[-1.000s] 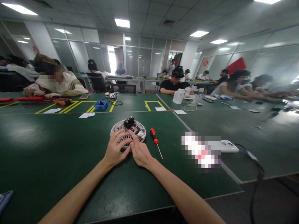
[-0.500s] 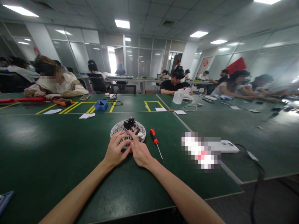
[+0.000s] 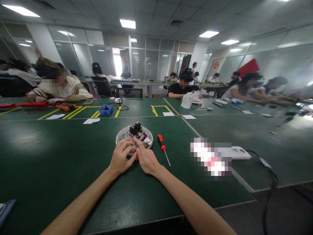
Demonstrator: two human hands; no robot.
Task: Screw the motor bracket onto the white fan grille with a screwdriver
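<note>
A round white fan grille (image 3: pixel 121 134) lies on the green table in front of me, with a black motor-like block (image 3: pixel 136 128) and small white and metal parts on top. My left hand (image 3: pixel 123 154) is closed on its near left edge, fingers curled over the rim and thumb below. From the right, my right hand (image 3: pixel 146 158) closes on the near edge, its index finger reaching over the grille towards the parts. The fingertips of both hands meet there and hide what lies between them. A screwdriver (image 3: pixel 161 143) with a red and black handle lies right of the grille.
A blurred bright patch and a white device (image 3: pixel 241 153) with a dark cable lie to the right. Farther back are a blue bin (image 3: pixel 105 110), paper slips (image 3: pixel 91 121) and white fan parts (image 3: pixel 187 100). Several people sit around. The table's front edge is near my forearms.
Hands, grille and screwdriver keep nearly the same places. The view has shifted very slightly. A person in the far background appears more upright.
</note>
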